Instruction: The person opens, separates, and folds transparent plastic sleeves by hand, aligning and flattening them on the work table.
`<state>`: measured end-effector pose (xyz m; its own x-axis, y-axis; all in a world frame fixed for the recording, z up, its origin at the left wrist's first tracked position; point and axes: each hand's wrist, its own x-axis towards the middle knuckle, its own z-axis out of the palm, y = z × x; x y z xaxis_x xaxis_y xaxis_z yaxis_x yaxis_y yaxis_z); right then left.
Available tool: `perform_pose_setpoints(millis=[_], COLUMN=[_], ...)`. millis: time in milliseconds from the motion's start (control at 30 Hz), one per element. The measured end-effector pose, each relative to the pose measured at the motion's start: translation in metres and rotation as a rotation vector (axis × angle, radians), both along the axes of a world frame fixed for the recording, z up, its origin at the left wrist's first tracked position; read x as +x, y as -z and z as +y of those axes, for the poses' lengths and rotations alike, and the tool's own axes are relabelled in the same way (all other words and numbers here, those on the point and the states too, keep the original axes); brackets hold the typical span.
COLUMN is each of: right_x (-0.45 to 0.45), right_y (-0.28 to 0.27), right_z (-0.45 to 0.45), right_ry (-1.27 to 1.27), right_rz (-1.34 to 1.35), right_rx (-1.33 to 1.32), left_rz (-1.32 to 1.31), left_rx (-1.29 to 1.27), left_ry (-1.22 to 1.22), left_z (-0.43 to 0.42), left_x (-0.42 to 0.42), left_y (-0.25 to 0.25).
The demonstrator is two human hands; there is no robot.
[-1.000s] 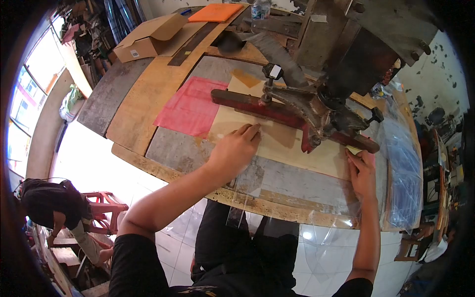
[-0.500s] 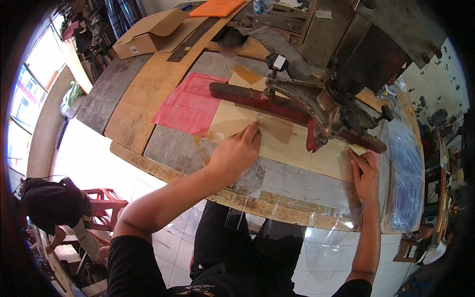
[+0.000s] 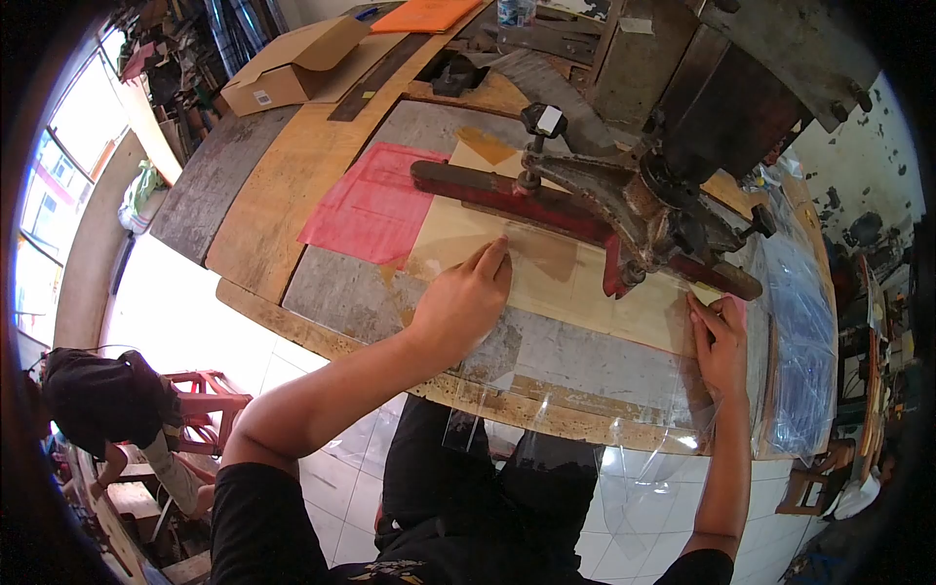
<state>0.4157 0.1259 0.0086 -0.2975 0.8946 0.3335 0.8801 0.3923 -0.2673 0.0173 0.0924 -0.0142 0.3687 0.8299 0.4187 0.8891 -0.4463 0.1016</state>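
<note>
A clear plastic sheet (image 3: 624,385) lies over the cream board (image 3: 595,292) and hangs down past the table's front edge. My left hand (image 3: 463,297) is closed, its thumb and index finger pinching the sheet near the board's middle. Farther right, my right hand (image 3: 720,341) pinches the sheet's right side, close to the end of the press bar. The long red-sided press bar (image 3: 517,203) of the machine crosses just beyond both hands. Under its left end, a pink sheet (image 3: 370,205) lies beside the board.
The machine's dark head (image 3: 721,107) stands over the table at the right. A cardboard box (image 3: 292,68) and an orange packet (image 3: 426,15) are at the back left. Folded clear plastic (image 3: 801,341) lies along the right edge. A person in a dark top (image 3: 102,400) is at the lower left.
</note>
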Motion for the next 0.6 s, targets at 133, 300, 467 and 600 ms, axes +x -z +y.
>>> perform_pose_setpoints(millis=[133,300,467,600], right_x=[0.0013,0.0017,0.0013,0.0027], right_y=[0.0007,0.0024,-0.0003,0.001], right_z=[0.0003,0.0012,0.0008,-0.0008], right_ry=[0.0,-0.006,-0.04,0.013], right_rz=[0.002,0.014,-0.045,-0.011], right_rx=[0.0,0.007,0.078,0.004], left_rz=[0.022,0.026,0.032,0.011], left_rx=[0.01,0.015,0.015,0.016], left_ry=[0.0,0.0,-0.03,-0.062], left_z=[0.0006,0.0009,0.0018,0.0019], left_x=[0.0005,0.001,0.0019,0.0045], left_y=[0.001,0.0001,0.0021,0.0006])
